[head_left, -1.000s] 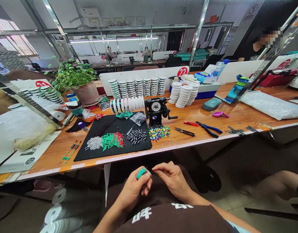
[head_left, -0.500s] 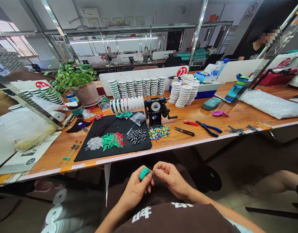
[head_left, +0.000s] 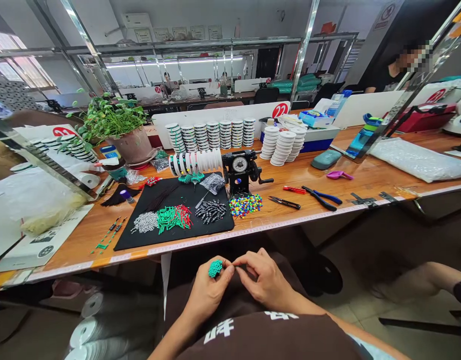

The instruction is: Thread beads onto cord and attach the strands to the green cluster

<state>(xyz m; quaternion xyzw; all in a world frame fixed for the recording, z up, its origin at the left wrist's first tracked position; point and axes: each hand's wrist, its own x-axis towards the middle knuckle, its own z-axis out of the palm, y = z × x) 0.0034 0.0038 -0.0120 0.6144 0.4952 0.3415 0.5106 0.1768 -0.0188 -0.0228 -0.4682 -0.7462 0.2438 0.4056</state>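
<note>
Above my lap, in front of the table edge, my left hand is closed on a round green bead cluster, which shows at the base of the index finger. My right hand is closed in a pinch; its fingertips meet those of my left hand, and whatever lies between them is too small to make out. On the black mat beyond my hands lie silver beads, green and red pieces and black pieces. Beside the mat are multicoloured beads.
A black winding device with a row of spools stands behind the mat. Scissors, a red tool and pliers lie to the right. A potted plant is at the back left. A person sits at the far right.
The green cluster has turned in my left hand and shifted slightly left, with its rounded bead top now showing. My right hand's fingertips have moved slightly left, against the left fingertips.
</note>
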